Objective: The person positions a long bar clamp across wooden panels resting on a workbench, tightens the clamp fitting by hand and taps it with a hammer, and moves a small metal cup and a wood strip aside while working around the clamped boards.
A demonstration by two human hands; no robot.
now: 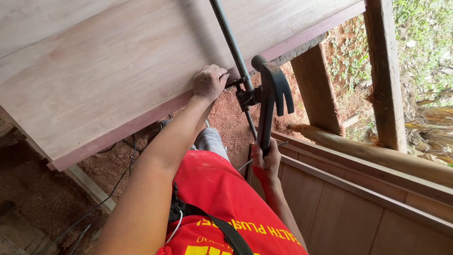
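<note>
From the head view, the left hand [209, 82] rests clenched on the board's [108, 66] near edge, just beside the clamp bar [232, 45], whose long axis runs up and away across the board. The right hand [265, 163] grips the hammer [271, 97] handle, head raised, touching the clamp jaw, arm bent close to the body.

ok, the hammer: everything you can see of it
The hammer is a dark claw hammer, head and handle both looking like blackened metal. It stands nearly upright, head at the top, its curved claw pointing right and downward. The right hand wraps the lower handle. The head sits beside the clamp jaw on the steel bar, at the edge of the wooden panel; contact cannot be told.
</note>
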